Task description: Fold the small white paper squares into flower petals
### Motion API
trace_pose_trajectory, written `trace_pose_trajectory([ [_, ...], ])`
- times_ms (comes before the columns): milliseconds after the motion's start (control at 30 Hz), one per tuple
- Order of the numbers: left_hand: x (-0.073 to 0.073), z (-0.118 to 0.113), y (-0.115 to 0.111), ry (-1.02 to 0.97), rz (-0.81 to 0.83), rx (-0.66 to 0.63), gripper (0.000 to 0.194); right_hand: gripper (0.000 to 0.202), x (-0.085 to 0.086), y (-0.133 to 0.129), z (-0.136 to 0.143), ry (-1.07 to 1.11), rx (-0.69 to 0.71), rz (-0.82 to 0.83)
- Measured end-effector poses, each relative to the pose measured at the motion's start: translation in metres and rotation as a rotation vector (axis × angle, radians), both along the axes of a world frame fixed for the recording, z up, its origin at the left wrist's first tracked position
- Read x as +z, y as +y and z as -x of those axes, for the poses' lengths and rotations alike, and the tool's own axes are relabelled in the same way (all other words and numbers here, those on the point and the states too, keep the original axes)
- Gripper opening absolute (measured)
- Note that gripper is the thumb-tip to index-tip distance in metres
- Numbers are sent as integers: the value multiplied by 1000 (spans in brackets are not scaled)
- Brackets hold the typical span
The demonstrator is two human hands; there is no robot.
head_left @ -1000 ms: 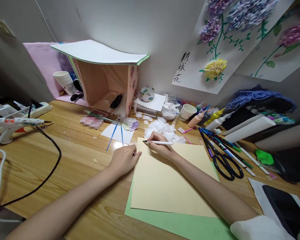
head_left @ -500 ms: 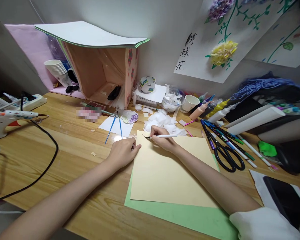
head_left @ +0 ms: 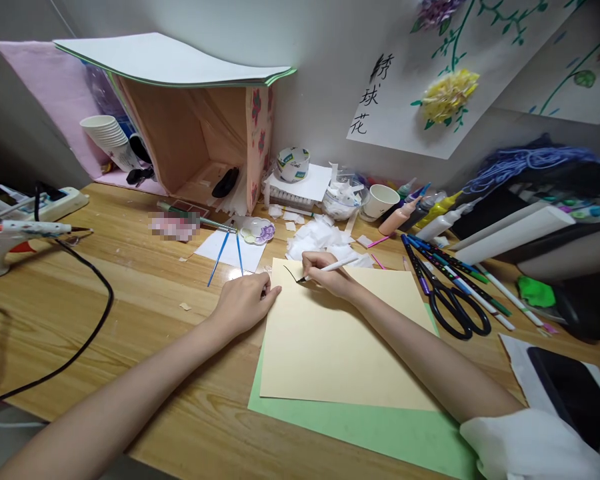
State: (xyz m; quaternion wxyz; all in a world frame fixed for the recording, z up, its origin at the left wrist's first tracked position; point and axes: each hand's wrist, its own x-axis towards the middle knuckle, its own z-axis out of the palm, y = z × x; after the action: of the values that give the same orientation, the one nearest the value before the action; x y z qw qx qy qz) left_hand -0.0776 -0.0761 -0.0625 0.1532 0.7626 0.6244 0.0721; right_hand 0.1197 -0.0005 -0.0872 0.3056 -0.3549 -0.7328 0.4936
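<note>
My right hand (head_left: 327, 275) grips a white brush pen (head_left: 339, 264) in a writing pinch, its dark tip touching a pale yellow sheet of paper (head_left: 340, 347). A short, thin black line (head_left: 290, 272) runs from near the sheet's upper left corner down to the tip. Under the yellow sheet lies a green sheet (head_left: 350, 430), showing along the bottom and left. My left hand (head_left: 245, 300) rests at the yellow sheet's left edge, fingers loosely curled under and thumb pointing to the paper. No object shows in it.
Torn white paper pieces (head_left: 320, 238) lie behind the sheets. Black-handled scissors (head_left: 455, 310) and several pens are on the right, near a dark phone (head_left: 570, 387). A glue gun (head_left: 10, 240) with cables sits left. Two blue sticks (head_left: 219, 259) lie on white paper near an open box (head_left: 180, 140).
My right hand has drawn the pen down and to the right, leaving a black line on the yellow sheet. The left hand has stayed in place. The view has shifted slightly.
</note>
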Motion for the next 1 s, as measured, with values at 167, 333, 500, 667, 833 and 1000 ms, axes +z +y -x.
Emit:
trace_pose_trajectory([
  [167,-1,1,-1,7,1,2,28,14,-1,-1,-2,72,25,93],
  [333,0,1,0,6,-4,5,29,10,-2,1,-3,214,-19,207],
  [500,-2,1,0,-3,-2,2,28,20,-1,5,-1,322,-86,267],
  [667,-5,2,-1,-17,-28,1,28,30,-1,3,0,384,-97,312],
  [833,-7,2,-1,-51,-49,17,28,38,-3,4,-1,378,-131,253],
  [1000,-5,1,-3,-161,-39,95,28,40,17,4,-4,364,-200,131],
])
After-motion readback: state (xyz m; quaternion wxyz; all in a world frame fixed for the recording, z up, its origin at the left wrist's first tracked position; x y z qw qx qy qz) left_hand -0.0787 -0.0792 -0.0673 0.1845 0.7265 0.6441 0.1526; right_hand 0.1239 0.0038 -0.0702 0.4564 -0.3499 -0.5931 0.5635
